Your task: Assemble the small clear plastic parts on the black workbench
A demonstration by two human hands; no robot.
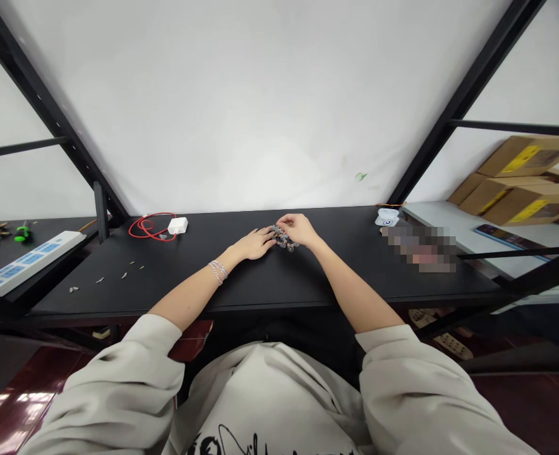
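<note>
A small heap of shiny grey, partly clear pieces [287,242] lies on the black tabletop [264,284] in front of me; their exact kind is too small to tell. My left hand [255,244] rests flat at the left side of the heap, fingers stretched out and the fingertips touching its edge. Above the heap's far side, my right hand [298,229] has its thumb and fingers pinched together. Whatever sits in that pinch is hidden or too small to name.
A white charger [177,225] with a red cable [139,235] lies at the left. Several small scraps [100,280] are scattered nearer. A power strip [37,258] lies beyond the left frame post. On the right are an open white earbud case [386,218] and cardboard boxes [520,199].
</note>
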